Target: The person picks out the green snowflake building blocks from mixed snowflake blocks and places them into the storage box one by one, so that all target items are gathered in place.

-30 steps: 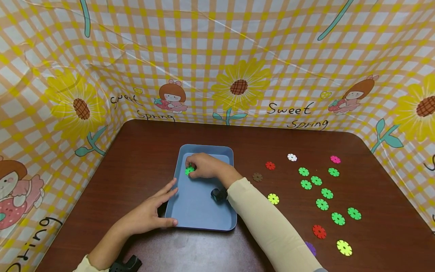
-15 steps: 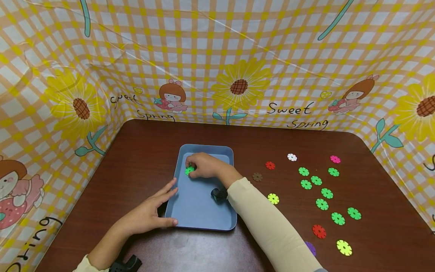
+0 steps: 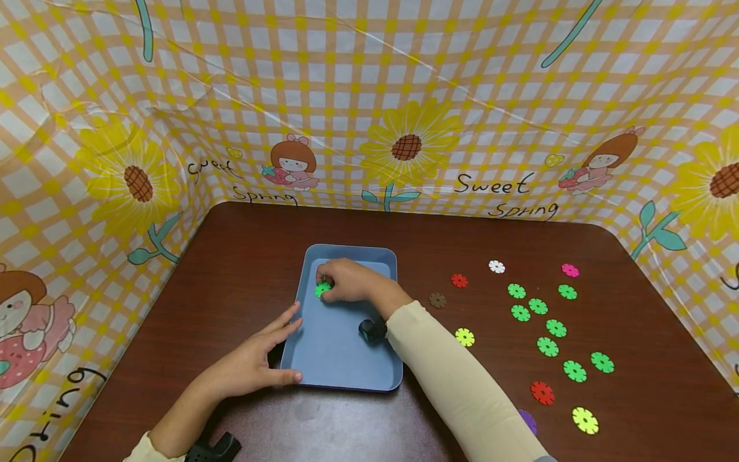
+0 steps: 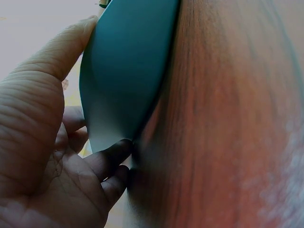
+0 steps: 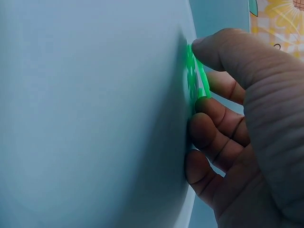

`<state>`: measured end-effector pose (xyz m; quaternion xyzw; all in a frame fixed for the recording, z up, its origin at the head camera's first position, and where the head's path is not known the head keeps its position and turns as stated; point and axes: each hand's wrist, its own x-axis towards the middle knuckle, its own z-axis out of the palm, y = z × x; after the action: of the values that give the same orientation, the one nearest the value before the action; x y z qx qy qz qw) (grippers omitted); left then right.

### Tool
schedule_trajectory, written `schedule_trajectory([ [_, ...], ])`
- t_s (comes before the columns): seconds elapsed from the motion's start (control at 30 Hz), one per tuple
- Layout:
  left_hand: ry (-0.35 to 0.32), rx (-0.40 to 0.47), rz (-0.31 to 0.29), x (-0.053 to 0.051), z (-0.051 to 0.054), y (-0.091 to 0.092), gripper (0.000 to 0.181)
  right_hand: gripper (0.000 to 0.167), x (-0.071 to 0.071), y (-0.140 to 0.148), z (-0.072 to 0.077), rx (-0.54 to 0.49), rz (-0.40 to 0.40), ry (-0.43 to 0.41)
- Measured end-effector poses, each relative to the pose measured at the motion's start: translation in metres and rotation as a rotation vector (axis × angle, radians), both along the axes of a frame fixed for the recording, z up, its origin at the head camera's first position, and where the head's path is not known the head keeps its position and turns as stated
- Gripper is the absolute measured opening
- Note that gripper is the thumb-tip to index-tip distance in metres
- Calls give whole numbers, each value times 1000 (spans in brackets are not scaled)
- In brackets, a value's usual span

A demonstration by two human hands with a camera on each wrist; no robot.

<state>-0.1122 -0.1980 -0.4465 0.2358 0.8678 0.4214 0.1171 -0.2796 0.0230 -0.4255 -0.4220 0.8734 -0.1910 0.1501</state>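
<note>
A blue rectangular tray (image 3: 340, 362) lies on the brown table. My right hand (image 3: 351, 282) reaches into its far left part and pinches a green notched plastic disc (image 5: 205, 80) between thumb and fingers. In the right wrist view, that piece stands tilted against another green disc (image 5: 191, 71) lying on the tray floor; how they join is hidden. Spread fingers of my left hand (image 3: 248, 364) touch the tray's left wall, with the thumb at the near left corner. The left wrist view shows the thumb (image 4: 61, 50) against the tray's side (image 4: 123, 61).
Several green discs (image 3: 547, 347) lie scattered to the right of the tray. Among them are red (image 3: 542, 393), yellow (image 3: 586, 420), white (image 3: 496, 267), pink (image 3: 570, 270), brown (image 3: 437, 300) and purple discs (image 3: 528, 421). A checked sunflower cloth (image 3: 404, 77) rises behind the table.
</note>
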Motion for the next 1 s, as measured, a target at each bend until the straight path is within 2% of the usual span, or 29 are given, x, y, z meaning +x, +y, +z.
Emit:
schedule_trajectory([
  [0.4, -24, 12, -1, 1, 1, 1, 96, 13, 0, 0, -1, 4, 3, 12],
  [1.0, 8, 4, -4, 1, 0, 0, 95, 12, -1, 1, -1, -14, -1, -3],
])
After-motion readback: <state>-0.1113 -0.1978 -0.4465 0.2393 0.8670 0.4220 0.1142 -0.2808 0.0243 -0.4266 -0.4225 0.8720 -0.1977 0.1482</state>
